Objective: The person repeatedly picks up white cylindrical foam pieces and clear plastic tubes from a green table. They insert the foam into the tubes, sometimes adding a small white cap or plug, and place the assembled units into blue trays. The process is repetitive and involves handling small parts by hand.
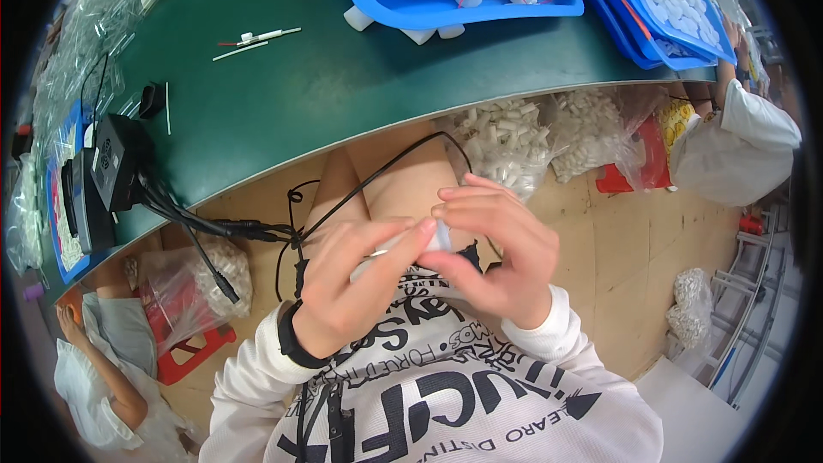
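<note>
hands (341, 287) close together — small whitish piece (441, 238) between, at left fingertips (426, 227)

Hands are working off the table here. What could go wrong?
Drop: the small white piece sits between the left hand and right hand over the lap, so a slip might send it down.
Snag: black cables cross near both hands and could catch.
</note>
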Tool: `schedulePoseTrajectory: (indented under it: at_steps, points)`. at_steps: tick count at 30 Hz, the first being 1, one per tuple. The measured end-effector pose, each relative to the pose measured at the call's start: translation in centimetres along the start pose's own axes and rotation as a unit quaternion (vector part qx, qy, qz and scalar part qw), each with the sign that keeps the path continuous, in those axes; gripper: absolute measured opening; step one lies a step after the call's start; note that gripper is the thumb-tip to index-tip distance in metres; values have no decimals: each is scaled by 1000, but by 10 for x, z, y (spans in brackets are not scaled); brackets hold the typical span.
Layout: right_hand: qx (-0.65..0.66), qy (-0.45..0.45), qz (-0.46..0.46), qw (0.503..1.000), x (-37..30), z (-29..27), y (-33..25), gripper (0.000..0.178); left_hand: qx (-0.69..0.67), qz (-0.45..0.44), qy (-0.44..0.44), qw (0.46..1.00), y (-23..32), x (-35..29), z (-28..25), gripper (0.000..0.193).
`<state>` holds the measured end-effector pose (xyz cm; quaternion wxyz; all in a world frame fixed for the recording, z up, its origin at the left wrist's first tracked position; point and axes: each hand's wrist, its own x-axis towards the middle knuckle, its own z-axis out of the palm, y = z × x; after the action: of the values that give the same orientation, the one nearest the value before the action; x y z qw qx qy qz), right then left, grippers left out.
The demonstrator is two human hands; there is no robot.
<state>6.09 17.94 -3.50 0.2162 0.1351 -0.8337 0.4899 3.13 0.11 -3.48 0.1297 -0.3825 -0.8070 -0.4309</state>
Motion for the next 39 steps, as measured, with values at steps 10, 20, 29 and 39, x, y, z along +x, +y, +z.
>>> schedulePoseTrajectory:
  at_steps: [10, 20, 29, 39]
  points:
    - [386, 20, 243, 890, -20, 5, 18, 31, -240, -192, 39, 951, -5, 11, 6, 20]
    - [210, -67, 264, 939, -15, -47, 95, 28, -113, -184, -169, 962, 14, 30, -59, 43]
    - [-206, 53, 352, 911, -102, -90, 395, 28, 60, -355, -29, 933, -38, 106, -210, 24]
    - [-382, -25, 329, 864, -96, -59, 388, 51, 405, -488, -182, 752, -232, 139, -249, 39]
